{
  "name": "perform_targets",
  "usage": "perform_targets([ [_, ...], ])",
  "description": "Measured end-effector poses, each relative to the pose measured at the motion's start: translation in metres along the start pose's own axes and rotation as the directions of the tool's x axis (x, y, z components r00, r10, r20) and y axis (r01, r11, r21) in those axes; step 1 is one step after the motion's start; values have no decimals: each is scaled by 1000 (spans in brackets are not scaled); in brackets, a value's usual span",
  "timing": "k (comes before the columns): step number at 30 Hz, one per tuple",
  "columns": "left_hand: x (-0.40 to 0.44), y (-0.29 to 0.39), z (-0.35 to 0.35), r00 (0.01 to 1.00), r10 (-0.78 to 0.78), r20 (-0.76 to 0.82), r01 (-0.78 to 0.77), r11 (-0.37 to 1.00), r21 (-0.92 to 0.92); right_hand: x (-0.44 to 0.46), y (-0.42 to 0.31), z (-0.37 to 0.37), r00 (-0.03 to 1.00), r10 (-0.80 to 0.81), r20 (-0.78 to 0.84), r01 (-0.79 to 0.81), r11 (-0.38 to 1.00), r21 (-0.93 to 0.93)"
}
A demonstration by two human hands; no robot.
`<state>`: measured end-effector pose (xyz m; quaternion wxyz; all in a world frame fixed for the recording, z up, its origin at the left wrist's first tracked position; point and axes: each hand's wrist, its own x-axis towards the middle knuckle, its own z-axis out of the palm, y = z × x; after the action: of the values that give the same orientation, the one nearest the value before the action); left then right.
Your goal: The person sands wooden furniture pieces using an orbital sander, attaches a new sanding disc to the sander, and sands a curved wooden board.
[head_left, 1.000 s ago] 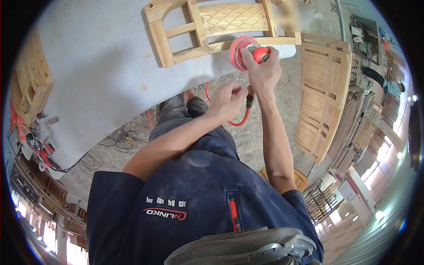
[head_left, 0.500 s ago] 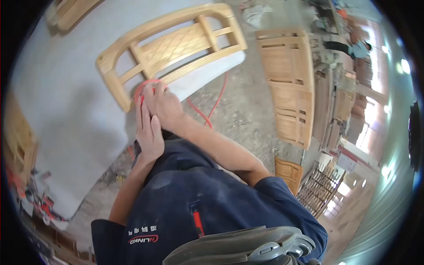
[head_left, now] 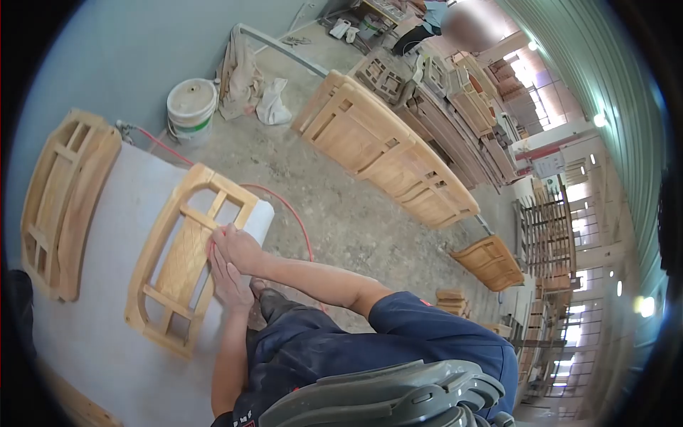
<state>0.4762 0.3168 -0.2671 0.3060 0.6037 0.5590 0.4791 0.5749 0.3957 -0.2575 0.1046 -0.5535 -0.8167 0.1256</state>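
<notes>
My right hand [head_left: 239, 250] and my left hand [head_left: 231, 286] are pressed close together, wrapped round the red sander [head_left: 211, 248]. Only a thin red edge of the tool shows past the fingers; the hands hide the rest. They are at the near long rail of a light wooden panel frame [head_left: 146, 265], which has a scale-patterned centre board. This frame lies tilted on the pale table [head_left: 107, 356].
A stack of similar wooden frames [head_left: 89, 213] lies at the table's left. A white bucket [head_left: 192, 107] stands beyond. A red hose [head_left: 295, 217] crosses the floor. Large wooden panels [head_left: 384, 156] stand to the right, and another person [head_left: 423, 28] is far back.
The sander has gone from the right hand's raised grip to the frame's near rail, and my left hand has joined it. The view has swung right, bringing in the bucket and more floor.
</notes>
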Motion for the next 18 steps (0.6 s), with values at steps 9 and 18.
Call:
perform_targets([
  [9,35,30,44,987,-26,158,21,999,38,3,67,-14,997,-17,-70,18,999,27],
  [18,-41,-49,-4,971,-61,233,-60,875,480,31,87,-44,974,203,103,-215,969,125],
])
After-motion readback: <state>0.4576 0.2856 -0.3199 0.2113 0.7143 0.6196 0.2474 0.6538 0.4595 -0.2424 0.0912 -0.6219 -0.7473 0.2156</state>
